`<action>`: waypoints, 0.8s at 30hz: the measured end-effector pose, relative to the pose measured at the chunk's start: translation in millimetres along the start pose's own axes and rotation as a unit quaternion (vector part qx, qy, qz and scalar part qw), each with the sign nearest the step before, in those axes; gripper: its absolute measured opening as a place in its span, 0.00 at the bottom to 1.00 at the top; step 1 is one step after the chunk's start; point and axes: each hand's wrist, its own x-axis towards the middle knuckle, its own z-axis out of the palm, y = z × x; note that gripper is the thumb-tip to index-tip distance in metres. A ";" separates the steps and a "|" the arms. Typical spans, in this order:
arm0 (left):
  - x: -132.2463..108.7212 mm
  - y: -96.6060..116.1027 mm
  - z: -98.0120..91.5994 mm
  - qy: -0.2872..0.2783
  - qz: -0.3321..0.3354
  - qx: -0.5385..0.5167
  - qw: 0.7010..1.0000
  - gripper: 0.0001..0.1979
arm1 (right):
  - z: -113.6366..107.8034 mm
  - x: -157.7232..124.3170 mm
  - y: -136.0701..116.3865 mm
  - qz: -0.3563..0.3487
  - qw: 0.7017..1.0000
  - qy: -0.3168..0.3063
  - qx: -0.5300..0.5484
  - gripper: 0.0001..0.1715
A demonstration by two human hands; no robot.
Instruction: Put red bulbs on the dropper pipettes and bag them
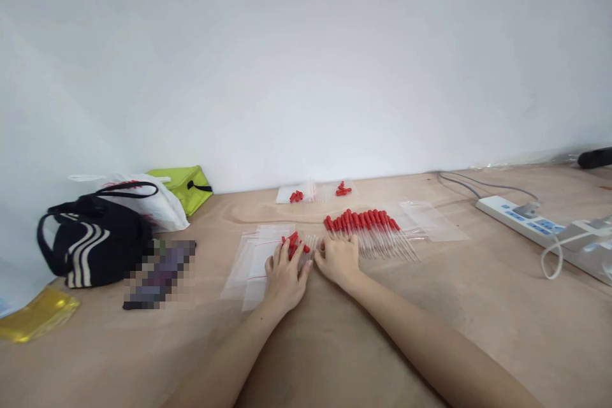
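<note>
My left hand [285, 277] lies on a small bunch of red-capped glass droppers [295, 245] on top of clear zip bags [253, 261], fingers bent over them. My right hand [338, 257] rests just to the right, fingers curled at the near ends of a long row of red-capped droppers [370, 229]. Whether either hand actually grips a dropper is hidden by the fingers. More clear bags [430, 220] lie right of the row.
Two filled bags with red caps [318, 191] lie by the wall. A black striped bag [93, 239], white plastic bag [153, 204] and green pouch [184, 186] sit at left, a yellow packet [36, 315] nearer. A white power strip [530, 220] with cables lies at right.
</note>
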 end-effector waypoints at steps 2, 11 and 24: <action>2.6 1.8 -2.5 0.009 -0.005 0.017 1.000 0.18 | 1.1 2.0 -3.4 0.021 1.000 -0.005 0.000 0.12; 13.5 -3.7 -8.3 0.069 0.045 -0.003 0.997 0.08 | 1.9 4.9 -11.4 0.060 0.997 -0.047 0.016 0.13; 9.8 -10.0 -2.8 0.202 0.093 -0.170 0.960 0.14 | -13.3 -35.7 21.0 -0.042 0.994 -0.037 -0.098 0.24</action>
